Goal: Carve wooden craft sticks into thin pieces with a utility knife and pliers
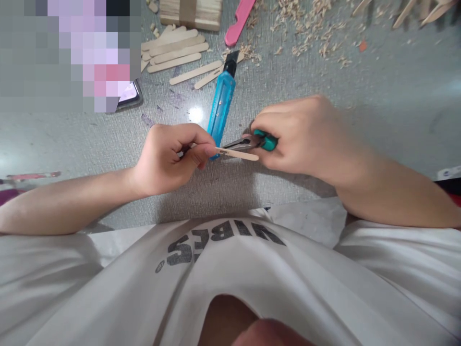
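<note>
Wooden craft stick (243, 154), one, pale, rounded end: above the tabletop (324, 79), in front of the wearer, pointing rightward from the left hand (171, 158), whose fingers (200, 154) are pinched together on it.

Pliers-like tool (248, 142), one, metal head, green handle (266, 140): in the right hand (306, 134), fingers closed around the handle; head alongside the stick, contact between the two cannot be told.

Utility knife (223, 98), one, blue body: lying just beyond the stick, dark blade pointing away.

Loose sticks (180, 52), several: overlapping, farther off, left of the knife's blade.

Banded stick bundle (207, 12), one: behind the loose sticks.

Pink tool (239, 24), one: right of the bundle.

Wood shavings (313, 21): scattered, far side.
</note>
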`<state>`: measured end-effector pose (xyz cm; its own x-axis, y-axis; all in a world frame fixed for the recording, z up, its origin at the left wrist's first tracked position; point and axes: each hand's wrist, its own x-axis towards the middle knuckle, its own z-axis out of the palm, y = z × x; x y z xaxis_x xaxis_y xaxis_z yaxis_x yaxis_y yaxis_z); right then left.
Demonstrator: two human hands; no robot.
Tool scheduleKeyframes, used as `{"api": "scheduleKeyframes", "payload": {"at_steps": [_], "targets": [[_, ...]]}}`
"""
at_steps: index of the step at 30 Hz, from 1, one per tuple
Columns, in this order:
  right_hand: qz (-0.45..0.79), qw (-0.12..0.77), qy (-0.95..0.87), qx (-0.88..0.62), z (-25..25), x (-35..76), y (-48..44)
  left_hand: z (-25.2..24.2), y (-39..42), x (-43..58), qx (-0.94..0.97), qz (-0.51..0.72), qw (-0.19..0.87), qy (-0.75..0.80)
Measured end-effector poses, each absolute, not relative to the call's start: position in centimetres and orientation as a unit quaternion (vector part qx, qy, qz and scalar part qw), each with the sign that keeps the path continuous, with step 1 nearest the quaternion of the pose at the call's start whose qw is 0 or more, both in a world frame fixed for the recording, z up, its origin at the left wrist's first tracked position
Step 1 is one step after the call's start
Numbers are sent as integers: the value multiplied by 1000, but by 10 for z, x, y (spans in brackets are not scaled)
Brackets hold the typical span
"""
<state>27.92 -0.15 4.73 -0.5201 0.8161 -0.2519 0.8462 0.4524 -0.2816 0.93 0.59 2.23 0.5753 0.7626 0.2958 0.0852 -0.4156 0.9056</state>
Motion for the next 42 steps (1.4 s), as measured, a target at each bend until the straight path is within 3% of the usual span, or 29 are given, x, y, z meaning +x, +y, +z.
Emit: {"api": "scheduleKeyframes", "payload": {"at_steps": [23,30,36,42], "targets": [[-196,30,847,494,36,278,0,18,10,9,749,347,516,229],[-227,19,830,509,39,272,-1,13,8,13,660,342,622,246],[-251,10,825,505,36,270,2,14,7,16,571,263,739,242],[-220,-22,837,500,27,263,2,16,1,17,540,264,768,219]]}}
